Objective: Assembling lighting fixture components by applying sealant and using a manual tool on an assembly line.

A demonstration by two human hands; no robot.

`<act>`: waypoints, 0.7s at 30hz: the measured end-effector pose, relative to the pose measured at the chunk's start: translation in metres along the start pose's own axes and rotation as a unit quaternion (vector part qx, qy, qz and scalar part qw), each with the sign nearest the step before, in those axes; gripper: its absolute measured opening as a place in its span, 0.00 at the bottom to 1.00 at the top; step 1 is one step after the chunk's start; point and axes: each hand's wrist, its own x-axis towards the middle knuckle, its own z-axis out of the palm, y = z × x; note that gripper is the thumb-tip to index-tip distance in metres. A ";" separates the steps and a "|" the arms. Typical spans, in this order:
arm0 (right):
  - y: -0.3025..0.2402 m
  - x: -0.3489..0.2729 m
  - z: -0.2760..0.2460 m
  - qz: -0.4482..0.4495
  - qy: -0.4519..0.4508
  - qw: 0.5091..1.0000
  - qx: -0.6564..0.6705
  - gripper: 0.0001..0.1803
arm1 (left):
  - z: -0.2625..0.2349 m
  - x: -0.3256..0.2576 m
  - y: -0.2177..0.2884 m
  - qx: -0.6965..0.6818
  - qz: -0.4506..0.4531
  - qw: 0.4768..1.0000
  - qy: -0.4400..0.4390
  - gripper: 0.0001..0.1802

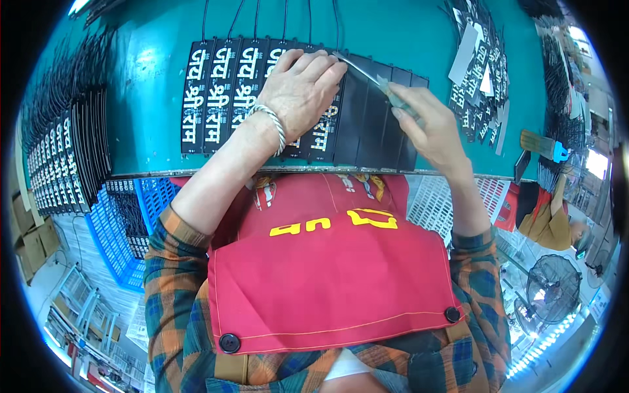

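I see my left hand [303,88] lying palm down on the row of black panels [223,95] that sits side by side on the teal table [151,78], a little beyond its near edge. The fingers [321,65] are stretched flat and only slightly spread, pressing on the panels near the middle of the row; they grip nothing, just rest on the surface. A silver bracelet [275,124] circles that wrist. The panels to the left of the hand show white lettering, while those to the right are plain black [370,118]. My right hand [429,121] is at the right end of the row, its fingers curled in and pinched tight round the handle of a thin blade-like tool [363,69], whose pale strip slants up and left until its tip meets the fingertips of my left hand at the far edge of the panels. More lettered panels lie stacked at the far left [62,157] and in a loose heap at the far right [478,59]. A blue crate [131,216] sits below the table edge to the left.
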 end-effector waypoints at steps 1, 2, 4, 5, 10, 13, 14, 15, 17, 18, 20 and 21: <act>0.001 0.000 0.001 -0.018 0.000 0.999 -0.032 0.22 | -0.001 0.000 0.001 0.001 0.000 1.000 -0.001 0.24; -0.004 0.002 0.000 -0.013 0.005 0.998 -0.054 0.20 | -0.002 0.000 0.002 0.012 -0.002 1.000 -0.006 0.26; -0.007 0.005 -0.005 -0.015 -0.001 0.997 -0.070 0.19 | -0.004 0.001 0.002 0.024 0.002 1.000 -0.012 0.30; -0.009 0.006 -0.008 -0.017 -0.007 0.996 -0.087 0.18 | -0.005 0.001 0.003 0.024 0.002 1.000 -0.012 0.30; -0.022 0.021 -0.023 -0.019 -0.043 0.993 -0.108 0.17 | -0.006 0.001 0.004 0.027 0.003 0.999 -0.018 0.32; -0.031 0.038 -0.038 -0.011 -0.094 0.987 -0.130 0.15 | -0.004 0.003 0.003 0.011 -0.002 1.000 -0.018 0.33; -0.032 0.045 -0.044 -0.010 -0.124 0.982 -0.141 0.15 | -0.006 0.004 0.003 0.005 -0.008 1.000 -0.019 0.34; -0.032 0.052 -0.048 -0.006 -0.127 0.982 -0.141 0.15 | -0.007 0.005 0.003 0.000 -0.014 1.000 -0.019 0.34; -0.031 0.068 -0.055 -0.032 -0.170 0.971 -0.166 0.13 | -0.007 0.005 0.003 -0.010 -0.018 1.000 -0.015 0.36; -0.034 0.078 -0.058 -0.059 -0.164 0.970 -0.168 0.12 | -0.007 0.006 0.002 -0.024 -0.021 0.999 -0.012 0.37; -0.050 0.097 -0.067 -0.048 -0.193 0.961 -0.191 0.11 | -0.009 0.005 0.002 -0.046 -0.026 0.999 -0.001 0.39; -0.056 0.104 -0.069 -0.039 -0.216 0.952 -0.214 0.11 | -0.010 0.006 0.002 -0.049 -0.025 0.998 -0.001 0.39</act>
